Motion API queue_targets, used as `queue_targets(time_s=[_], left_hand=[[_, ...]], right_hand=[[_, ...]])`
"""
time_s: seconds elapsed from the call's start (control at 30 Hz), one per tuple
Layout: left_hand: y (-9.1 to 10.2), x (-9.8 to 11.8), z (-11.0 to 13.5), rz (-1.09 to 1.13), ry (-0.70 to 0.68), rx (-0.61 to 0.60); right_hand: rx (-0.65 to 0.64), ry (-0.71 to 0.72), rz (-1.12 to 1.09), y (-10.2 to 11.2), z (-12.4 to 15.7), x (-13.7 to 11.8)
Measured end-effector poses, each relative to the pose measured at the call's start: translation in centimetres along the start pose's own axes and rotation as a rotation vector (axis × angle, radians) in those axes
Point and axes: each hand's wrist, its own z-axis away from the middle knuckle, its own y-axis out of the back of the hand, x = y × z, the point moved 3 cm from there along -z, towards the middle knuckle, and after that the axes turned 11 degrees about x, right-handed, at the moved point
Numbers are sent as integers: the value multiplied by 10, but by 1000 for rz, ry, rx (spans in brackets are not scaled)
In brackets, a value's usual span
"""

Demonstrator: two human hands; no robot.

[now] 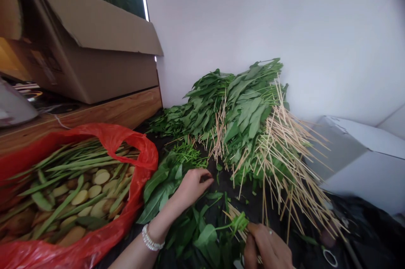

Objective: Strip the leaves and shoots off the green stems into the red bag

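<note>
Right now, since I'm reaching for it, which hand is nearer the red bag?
Left. The left hand is beside the red bag, past some leaves; the right hand is farther away.

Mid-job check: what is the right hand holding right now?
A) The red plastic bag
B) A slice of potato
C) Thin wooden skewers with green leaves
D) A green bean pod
C. The right hand pinches a small bunch of thin wooden skewers, with a green leafy sprig at their top.
</note>
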Motion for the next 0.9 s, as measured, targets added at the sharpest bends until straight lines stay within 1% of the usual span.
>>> queue_targets(time_s=[0.1,0.27,0.37,0.47,0.57,0.67,0.73,0.8,0.87,0.9], left_hand=[[0,-1,3,-193,-40,-45],[0,-9,9,-402,-9,-214],[-1,-11,11,-450,-15,-264],[1,-11,11,-403,-7,-261],[3,-5,7,-231,-11,-192],[5,3,3,112,27,-102],[3,6,2,395,116,-93],[-1,9,3,654,245,-108],[-5,10,6,835,379,-126],[-7,11,8,890,429,-137]], right_hand=[[37,-5,21,-2,1,1],[54,-39,11,-5,2,1],[4,-61,17,-6,4,3],[-73,-54,53,-8,6,6],[-105,-25,144,-10,9,11],[-142,18,211,-13,10,13],[-146,47,230,-15,8,13],[-139,66,242,-15,6,12],[-139,77,247,-16,5,10],[-144,83,250,-17,4,10]])
